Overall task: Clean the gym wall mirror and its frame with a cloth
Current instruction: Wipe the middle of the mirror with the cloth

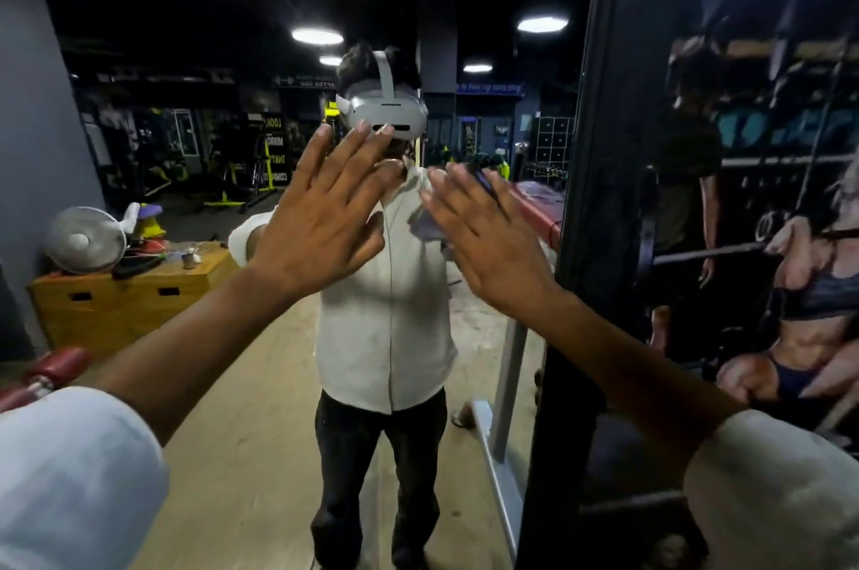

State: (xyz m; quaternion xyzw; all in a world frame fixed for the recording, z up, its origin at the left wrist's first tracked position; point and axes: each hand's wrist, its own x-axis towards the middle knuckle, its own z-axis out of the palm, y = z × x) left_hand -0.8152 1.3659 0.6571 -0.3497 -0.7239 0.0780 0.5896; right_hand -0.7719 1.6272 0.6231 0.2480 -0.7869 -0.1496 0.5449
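Right hand (483,244) flat, fingers straight, pinned the cloth (425,223) to the mirror (260,383) near its dark frame (599,151) for wiping, while the left hand (325,216), spread and empty, seemingly braced there for balance.

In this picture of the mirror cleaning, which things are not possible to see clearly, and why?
Cloth: head view, mostly hidden behind the right hand; only a crumpled edge shows.
Left hand: seen from the back, so contact with the mirror is unclear.
Frame: top and bottom cut off by the picture edges.
Mirrored wall signs: too small and blurred to read.
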